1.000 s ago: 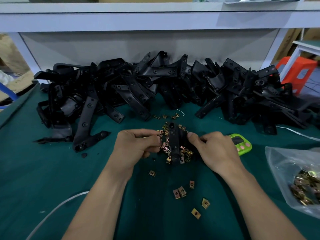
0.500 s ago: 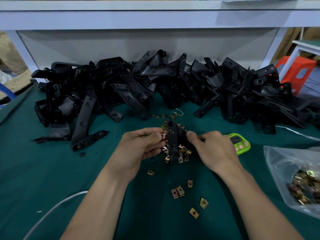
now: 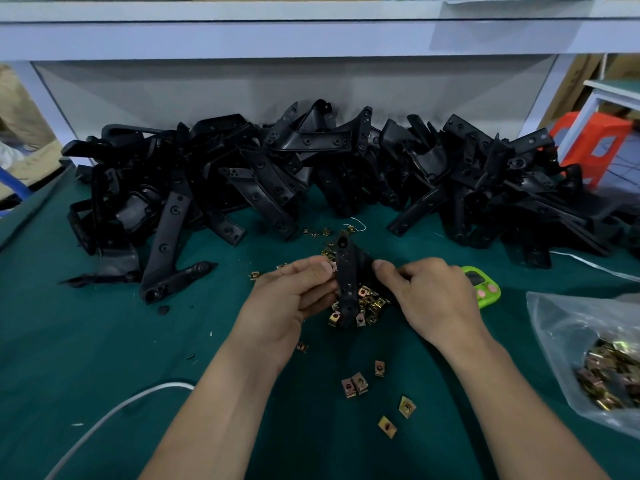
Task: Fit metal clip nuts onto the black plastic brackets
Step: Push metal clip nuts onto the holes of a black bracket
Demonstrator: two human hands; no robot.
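Both hands are on one black bracket [image 3: 347, 271], held just above the middle of the table [image 3: 104, 341], its long axis pointing away from me. My left hand [image 3: 291, 299] pinches its left edge between thumb and curled fingers. My right hand [image 3: 426, 296] pinches the right edge, thumb tip against the plastic. I can't tell whether a nut sits under the left thumb: too small to read. The bracket's lower end hangs over a heap of clip nuts [image 3: 370, 303], brass-coloured, which lies between my hands. A few loose clip nuts [image 3: 355, 384] are scattered closer to the table's near edge, between my forearms, and several more lie just past the bracket's top end. The bracket pile [image 3: 311, 168] runs along the far edge, nearly the table's full width. A green timer [image 3: 485, 289] sits just behind my right hand. At the right edge is a clear plastic bag [image 3: 561, 327] with more nuts inside. A white cable [image 3: 104, 417] curves in at the near left corner.
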